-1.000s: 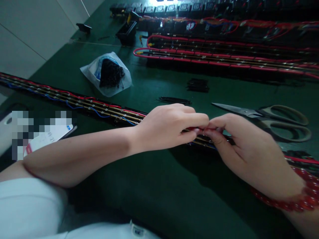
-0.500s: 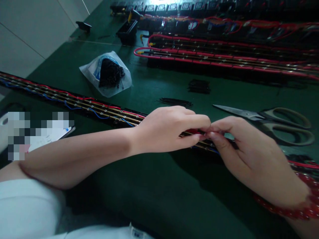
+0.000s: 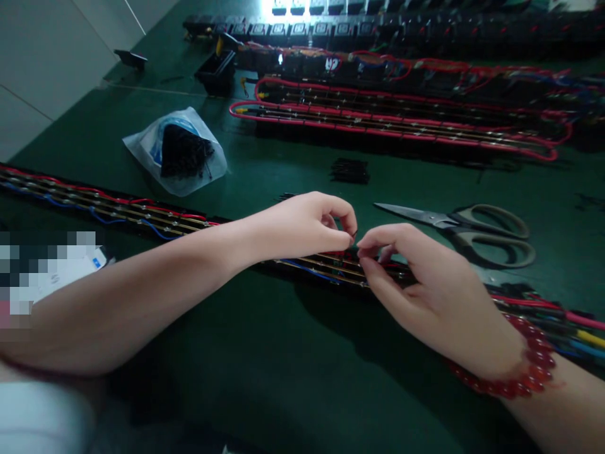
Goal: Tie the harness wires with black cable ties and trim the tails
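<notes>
**Long wired strip under both hands, mid-table**

Strip: v. long, thin, blk base, lies on a slant from far L to near R on the dk green table. Gold-coloured rods run lengthwise w/ small bright spots at intervals. Glossy red wire along far edge; blue wire sags in loose loops along near edge. Thick red, yellow + blue leads at R end.

Left hand: above strip, thumb + forefinger curled nearly tip to tip, tiny dk bit there; can't tell what, or if gripped. Right hand: just R of it, thumb + forefinger narrow gap; can't tell if holding anything. Hands apart, but close. R wrist: bracelet, round shiny dk-red beads.

Far side of strip: scissors, pointed metal blades, dull rounded loop handles, lying flat; neat stack of thin blk strips. Farther L: crinkly translucent plastic bag, blk spindly pcs inside. Far R: red-edged wired assemblies, long + narrow.
</notes>
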A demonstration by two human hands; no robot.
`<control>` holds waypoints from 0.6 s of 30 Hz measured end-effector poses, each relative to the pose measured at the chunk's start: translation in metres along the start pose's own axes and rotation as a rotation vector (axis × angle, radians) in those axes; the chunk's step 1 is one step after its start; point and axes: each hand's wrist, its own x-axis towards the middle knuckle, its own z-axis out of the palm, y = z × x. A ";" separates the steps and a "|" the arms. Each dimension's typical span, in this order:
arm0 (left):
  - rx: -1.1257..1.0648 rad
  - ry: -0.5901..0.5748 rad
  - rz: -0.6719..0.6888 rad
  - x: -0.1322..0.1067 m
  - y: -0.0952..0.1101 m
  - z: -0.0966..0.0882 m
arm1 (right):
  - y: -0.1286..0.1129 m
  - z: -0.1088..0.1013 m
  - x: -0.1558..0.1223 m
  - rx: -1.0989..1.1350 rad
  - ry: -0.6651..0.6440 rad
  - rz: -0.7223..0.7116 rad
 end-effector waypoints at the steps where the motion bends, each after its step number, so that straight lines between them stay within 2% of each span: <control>1: -0.014 -0.012 -0.014 0.001 0.000 -0.001 | 0.001 0.000 0.000 0.003 -0.015 -0.001; 9: -0.228 0.070 0.028 -0.002 -0.008 -0.004 | 0.001 0.002 0.000 0.007 -0.037 0.025; 18: -0.173 0.092 0.137 -0.003 -0.007 -0.001 | 0.001 0.002 0.000 0.013 -0.023 0.016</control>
